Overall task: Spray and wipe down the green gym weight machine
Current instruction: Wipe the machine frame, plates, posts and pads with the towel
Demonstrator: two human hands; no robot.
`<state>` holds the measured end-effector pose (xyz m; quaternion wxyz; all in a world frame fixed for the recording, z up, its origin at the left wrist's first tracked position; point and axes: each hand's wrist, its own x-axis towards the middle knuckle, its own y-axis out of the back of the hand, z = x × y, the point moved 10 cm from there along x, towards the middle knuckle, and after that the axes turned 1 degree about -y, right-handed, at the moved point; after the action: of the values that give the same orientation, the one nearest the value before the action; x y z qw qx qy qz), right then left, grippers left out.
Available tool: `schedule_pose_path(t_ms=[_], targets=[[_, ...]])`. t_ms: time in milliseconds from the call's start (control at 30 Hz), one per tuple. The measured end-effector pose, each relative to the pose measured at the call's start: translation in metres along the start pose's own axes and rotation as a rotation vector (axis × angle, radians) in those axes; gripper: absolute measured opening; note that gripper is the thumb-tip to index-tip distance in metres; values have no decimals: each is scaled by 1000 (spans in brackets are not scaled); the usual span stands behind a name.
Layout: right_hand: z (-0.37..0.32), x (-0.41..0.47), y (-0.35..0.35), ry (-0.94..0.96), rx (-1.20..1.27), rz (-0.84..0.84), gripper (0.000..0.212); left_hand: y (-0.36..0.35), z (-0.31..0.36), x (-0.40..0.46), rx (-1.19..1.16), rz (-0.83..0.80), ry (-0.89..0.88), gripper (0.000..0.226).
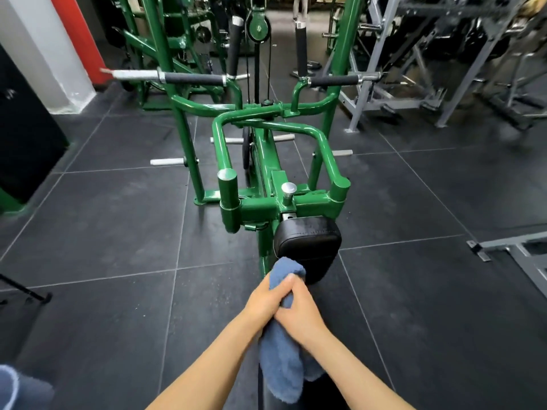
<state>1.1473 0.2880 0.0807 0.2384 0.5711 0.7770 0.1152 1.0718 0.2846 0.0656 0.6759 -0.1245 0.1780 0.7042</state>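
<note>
The green weight machine (pixel 268 173) stands in front of me, with a tubular frame, black foam grips and a black chest pad (pixel 307 244). A blue towel (pixel 284 359) hangs down over the machine's dark seat, its top bunched against the lower edge of the pad. My left hand (pixel 263 300) grips the towel's upper part. My right hand (pixel 302 312) holds the towel too, its fingers overlapping those of the left. No spray bottle is in view.
Dark rubber floor tiles (pixel 118 232) surround the machine. Grey steel racks (pixel 414 69) stand at the right, and a grey frame foot (pixel 518 253) lies lower right. A white and red pillar (pixel 50 48) and a black panel (pixel 23 137) are at the left.
</note>
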Motion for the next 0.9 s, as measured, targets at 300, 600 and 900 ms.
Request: schedule_pose_path(t_ms=[300,600,900], targets=[[-62,57,104,234,-593,342,40,68,43,9,-42,483,-149,21],[-53,78,90,454,-727,513,50,35,-17,96,40,207,146,44],[-55,77,89,500,-660,570,49,28,17,72,-35,416,-151,73]])
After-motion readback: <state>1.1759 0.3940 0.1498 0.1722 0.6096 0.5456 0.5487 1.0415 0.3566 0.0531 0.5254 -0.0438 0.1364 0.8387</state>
